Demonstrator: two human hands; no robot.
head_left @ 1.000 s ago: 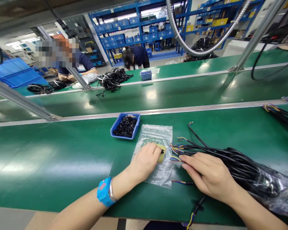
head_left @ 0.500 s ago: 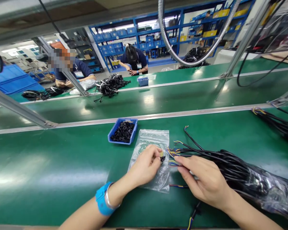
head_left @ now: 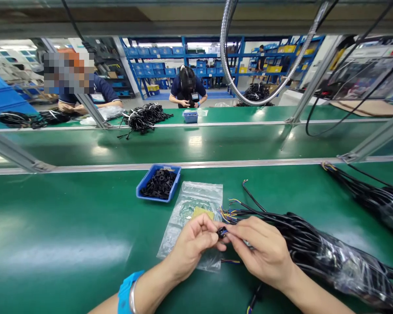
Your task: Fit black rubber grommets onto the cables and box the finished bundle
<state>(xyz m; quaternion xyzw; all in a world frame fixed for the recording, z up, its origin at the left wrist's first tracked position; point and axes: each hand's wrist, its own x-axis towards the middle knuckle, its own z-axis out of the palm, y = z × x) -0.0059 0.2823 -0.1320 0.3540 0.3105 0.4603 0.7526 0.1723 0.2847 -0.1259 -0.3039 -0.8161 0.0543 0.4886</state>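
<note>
My left hand (head_left: 191, 246) pinches a small black plastic part (head_left: 221, 232) between thumb and fingers. My right hand (head_left: 265, 248) meets it from the right, its thumb and forefinger closed on thin wires, a bit of blue showing at the part. Whether the wires are inside the part or only against it, I cannot tell. Under my left hand lies a clear zip bag (head_left: 196, 192) with a yellowish patch (head_left: 203, 213) on it. A bundle of black cables (head_left: 303, 235) with bare coloured wire ends (head_left: 228, 215) passes behind my right hand, partly wrapped in clear film.
A blue bin (head_left: 140, 192) of small black parts (head_left: 159, 183) stands left of the bag. Another cable bundle (head_left: 370, 192) lies at the right. Metal posts (head_left: 317, 72) and a hanging metal hose (head_left: 227, 65) frame the bench. Two co-workers sit across, near black cables (head_left: 144, 117).
My right hand has brought the wires to the black part, and the hands now meet. My left hand has turned the part. The view has tilted and shifted slightly.
</note>
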